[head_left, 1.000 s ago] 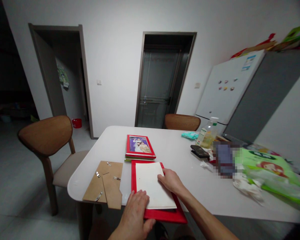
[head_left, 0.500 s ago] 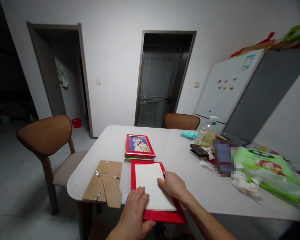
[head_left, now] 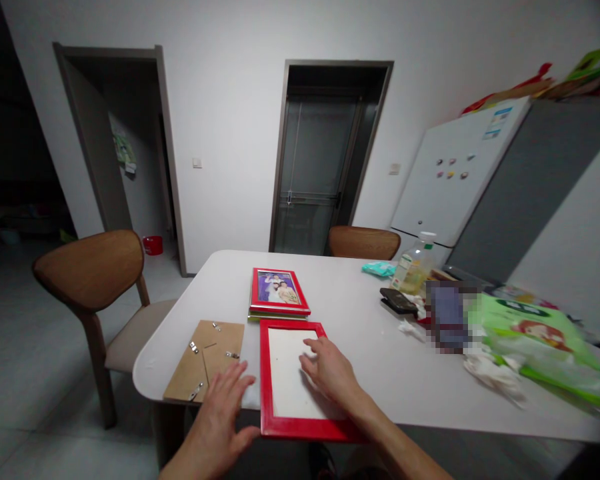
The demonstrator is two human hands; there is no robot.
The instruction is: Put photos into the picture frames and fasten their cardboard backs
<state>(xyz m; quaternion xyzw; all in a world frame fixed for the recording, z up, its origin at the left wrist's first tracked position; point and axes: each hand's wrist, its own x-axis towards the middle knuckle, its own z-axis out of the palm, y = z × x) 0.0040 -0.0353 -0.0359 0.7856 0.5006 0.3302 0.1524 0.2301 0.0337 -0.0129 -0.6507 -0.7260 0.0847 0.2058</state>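
Nearest is the left hand point(head_left: 225, 410), off the near left corner of the red, rectangular picture frame point(head_left: 266, 387), its fingers spread and nothing in its grasp. Its thumb tip is at the frame's left side; whether it touches is hard to tell. The right hand point(head_left: 333, 377) is the nearer to the frame's middle, reaching over its right side with loosely bent fingers above the flat white sheet point(head_left: 287, 387) in the opening. It grips nothing that can be seen, and contact with the sheet cannot be told.

The frame thus lies between the hands, its long axis running away from the person. Its near edge appears to jut past the front of the white, round-cornered table point(head_left: 367, 340). The sheet's long axis follows the frame's.

Left of the frame, across a narrow strip of tabletop, the brown, flat backing board point(head_left: 187, 363) lies with its metal clips up, partly behind the left hand. Just beyond the frame's far edge sits a stack of photo frames point(head_left: 280, 291), limiting room that way. To the frame's right, a broad stretch of tabletop runs to the black, wallet-like item point(head_left: 398, 301) and, farther off, the clear bottle with a white cap point(head_left: 413, 270).
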